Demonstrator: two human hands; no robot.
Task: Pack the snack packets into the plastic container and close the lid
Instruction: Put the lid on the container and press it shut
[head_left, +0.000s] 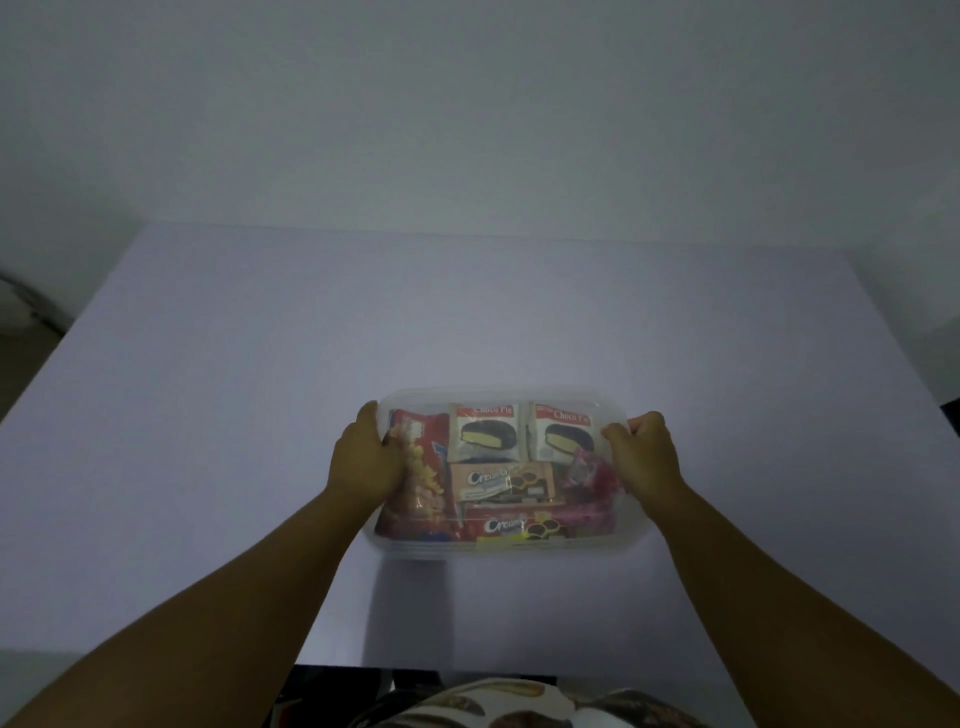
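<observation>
A clear plastic container (506, 543) sits on the pale table (260, 415), near its front edge, with a translucent lid (488, 397) lying over the top. The left hand (366, 457) grips the container's left end, fingers curled over the rim; the right hand (644, 452) grips the right end the same way. Through the lid show two Choco Pie packets (483, 434) side by side at the far wall, two Creamy biscuit packets (501, 480) in front of them, a red snack bag (421, 467) along the left side, and a pink packet (592, 475) on the right, blurred
</observation>
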